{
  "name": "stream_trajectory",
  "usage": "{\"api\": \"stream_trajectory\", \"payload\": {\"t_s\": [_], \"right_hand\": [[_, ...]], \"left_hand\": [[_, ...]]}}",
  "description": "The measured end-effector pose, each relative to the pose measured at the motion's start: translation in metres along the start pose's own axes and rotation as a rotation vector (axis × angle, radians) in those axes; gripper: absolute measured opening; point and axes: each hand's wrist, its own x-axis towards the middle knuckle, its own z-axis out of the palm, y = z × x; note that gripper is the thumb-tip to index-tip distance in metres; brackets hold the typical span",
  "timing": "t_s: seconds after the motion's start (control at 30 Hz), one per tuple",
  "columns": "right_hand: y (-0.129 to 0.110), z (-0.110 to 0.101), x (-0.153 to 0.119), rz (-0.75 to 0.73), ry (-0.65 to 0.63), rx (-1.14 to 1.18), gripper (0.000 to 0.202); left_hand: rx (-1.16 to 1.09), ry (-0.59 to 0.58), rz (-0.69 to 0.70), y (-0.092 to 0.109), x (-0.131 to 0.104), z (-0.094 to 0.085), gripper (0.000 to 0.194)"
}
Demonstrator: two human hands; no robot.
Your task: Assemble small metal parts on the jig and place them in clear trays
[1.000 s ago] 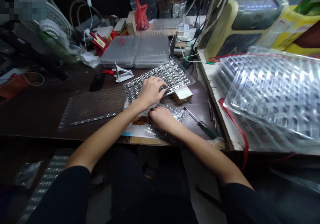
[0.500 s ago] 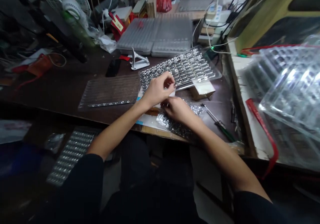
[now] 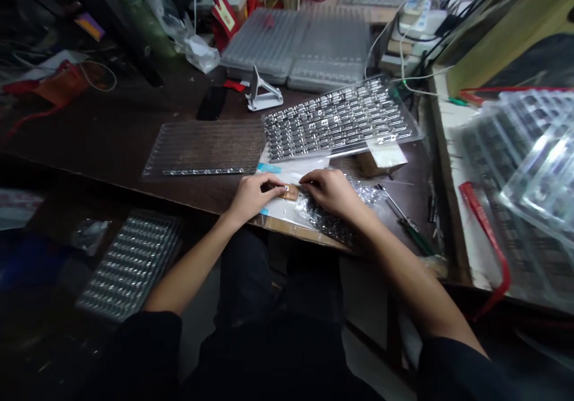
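Note:
My left hand (image 3: 256, 195) is closed in a pinch at the left end of a small brown block (image 3: 291, 192), with a tiny shiny metal part (image 3: 286, 188) at its fingertips. My right hand (image 3: 330, 190) is pinched just right of the block; whatever its fingers hold is too small to name. Under that hand lies a clear plastic bag (image 3: 334, 223) of small shiny pieces. The block rests on a white sheet (image 3: 287, 211) with blue tape. Beyond my hands, a clear tray (image 3: 329, 153) carries rows of shiny metal parts.
Left of my hands lies a ribbed clear tray (image 3: 204, 144) with one filled row. A screwdriver (image 3: 410, 227) and a small box (image 3: 381, 159) are on the right. A white stand (image 3: 264, 97), a phone (image 3: 211, 103) and stacked clear trays (image 3: 329, 45) lie farther back.
My left hand has come down from the tray of metal parts to the brown block. My right hand has moved slightly right, away from the left. The camera view has shifted.

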Motion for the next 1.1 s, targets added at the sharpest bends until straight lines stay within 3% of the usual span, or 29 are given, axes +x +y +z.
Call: {"api": "stream_trajectory", "payload": {"t_s": [0.33,0.57,0.77,1.0,1.1], "right_hand": [[0.0,0.004,0.0,-0.042,-0.022,0.016,0.02],[-0.002,0.004,-0.002,-0.048,-0.023,0.046,0.02],[-0.012,0.012,0.001,-0.088,-0.002,0.066,0.022],[-0.021,0.025,0.002,-0.193,-0.075,-0.198,0.024],[-0.019,0.027,0.002,-0.206,-0.048,-0.17,0.026]], "left_hand": [[0.06,0.053,0.118,-0.003,-0.006,0.004,0.005],[0.034,0.064,0.055,-0.003,-0.002,0.006,0.006],[-0.057,0.182,-0.063,-0.003,-0.004,0.005,0.011],[-0.151,0.211,-0.101,-0.005,-0.011,0.004,0.021],[-0.149,0.218,-0.094,-0.004,-0.012,0.004,0.018]]}}
